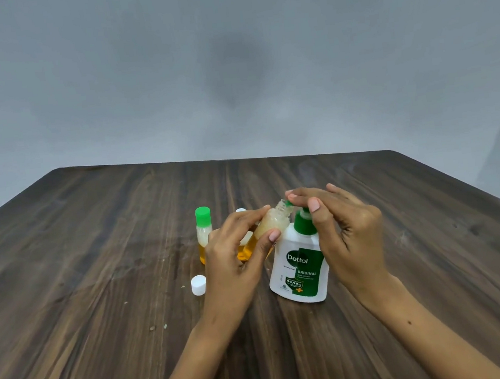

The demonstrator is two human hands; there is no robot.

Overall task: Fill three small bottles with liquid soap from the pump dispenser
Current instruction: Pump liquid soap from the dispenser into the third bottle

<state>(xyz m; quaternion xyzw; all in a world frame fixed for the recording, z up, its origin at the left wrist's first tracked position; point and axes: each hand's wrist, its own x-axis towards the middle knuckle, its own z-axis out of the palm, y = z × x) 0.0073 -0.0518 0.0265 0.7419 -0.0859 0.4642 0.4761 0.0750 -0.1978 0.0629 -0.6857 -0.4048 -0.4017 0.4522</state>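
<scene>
On a dark wood-grain bench (95, 269) against a bare grey wall (226, 51), the left hand (235, 259) pinches a tilted small bottle (272, 222) in its fingers, mouth at the spout of the pump dispenser (301, 264) near the bench's middle. The right hand (344, 231), fingers straight and together, presses the pump. A green-capped bottle (204, 233) and loose white cap (198, 285) stand beside.

White Dettol pump dispenser (299, 264) upright; uncapped small bottle (272, 222) tilted at its green nozzle; green-capped bottle (204, 233) upright, part-filled amber.
</scene>
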